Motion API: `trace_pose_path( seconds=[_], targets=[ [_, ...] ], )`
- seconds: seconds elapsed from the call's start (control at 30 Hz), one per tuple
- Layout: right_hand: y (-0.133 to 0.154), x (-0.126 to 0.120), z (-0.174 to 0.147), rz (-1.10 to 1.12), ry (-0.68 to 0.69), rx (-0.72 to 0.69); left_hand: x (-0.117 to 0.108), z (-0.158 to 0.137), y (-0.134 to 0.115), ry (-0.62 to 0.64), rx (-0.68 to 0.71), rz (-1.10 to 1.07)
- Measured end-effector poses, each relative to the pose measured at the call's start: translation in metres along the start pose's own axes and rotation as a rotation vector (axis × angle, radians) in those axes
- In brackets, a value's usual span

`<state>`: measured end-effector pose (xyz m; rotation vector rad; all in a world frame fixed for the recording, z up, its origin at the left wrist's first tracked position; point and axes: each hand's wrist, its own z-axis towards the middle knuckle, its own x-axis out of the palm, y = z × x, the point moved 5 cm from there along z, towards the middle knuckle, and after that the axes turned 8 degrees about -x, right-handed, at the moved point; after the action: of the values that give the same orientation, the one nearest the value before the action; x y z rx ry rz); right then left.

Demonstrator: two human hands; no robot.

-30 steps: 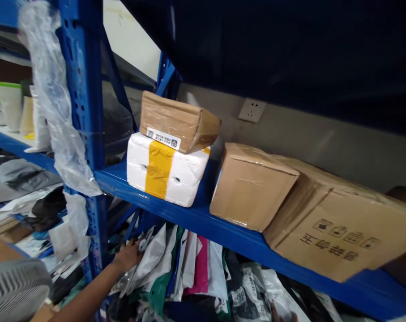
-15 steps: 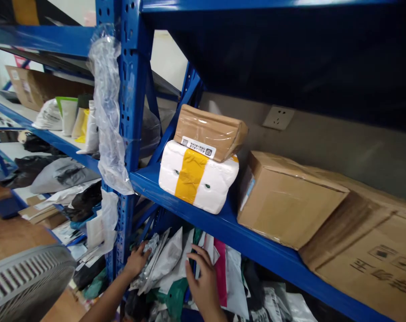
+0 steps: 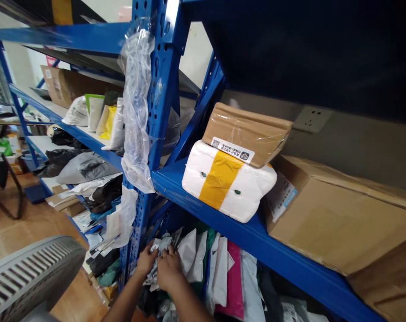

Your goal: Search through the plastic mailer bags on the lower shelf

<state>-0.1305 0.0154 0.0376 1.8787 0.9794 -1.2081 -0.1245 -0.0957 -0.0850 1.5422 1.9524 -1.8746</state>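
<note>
Both my hands are down among upright mailer bags [image 3: 219,273] under the blue shelf [image 3: 243,237]. My left hand [image 3: 145,260] rests on the leftmost silvery-grey bag [image 3: 160,247], fingers bent against it. Beside it, my right hand [image 3: 168,268] presses on the same bag, fingers curled at its top edge. White, green and pink bags stand to the right of my hands. Above them a white foam box with yellow tape [image 3: 228,181] sits on the shelf, with a taped brown parcel [image 3: 246,133] on top.
A large cardboard box [image 3: 337,214] fills the shelf's right side. A blue upright post [image 3: 157,112] with clear plastic wrap [image 3: 137,107] stands just left of my hands. Bags and boxes line shelves at left. A grey fan grille [image 3: 31,273] is at bottom left.
The view has swung left and down. My right hand came up from the bottom edge and moved left across the bags to join my left hand at the silvery bag.
</note>
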Motion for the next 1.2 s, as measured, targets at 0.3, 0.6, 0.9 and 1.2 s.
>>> trace_pose_path(
  seconds=[0.3,0.6,0.9,1.2],
  targets=[
    [0.000,0.001,-0.004,-0.048,-0.101,0.067,-0.004,-0.031,-0.020,-0.063,-0.015,0.320],
    [-0.006,0.019,0.009,-0.132,-0.070,0.131,-0.011,-0.041,-0.037,-0.010,0.025,0.516],
    [-0.010,0.032,0.016,-0.184,-0.002,0.127,-0.003,-0.028,-0.048,0.208,0.266,0.595],
    [-0.012,-0.004,0.002,-0.148,0.035,0.048,0.007,-0.013,-0.058,0.080,0.399,0.494]
  ],
)
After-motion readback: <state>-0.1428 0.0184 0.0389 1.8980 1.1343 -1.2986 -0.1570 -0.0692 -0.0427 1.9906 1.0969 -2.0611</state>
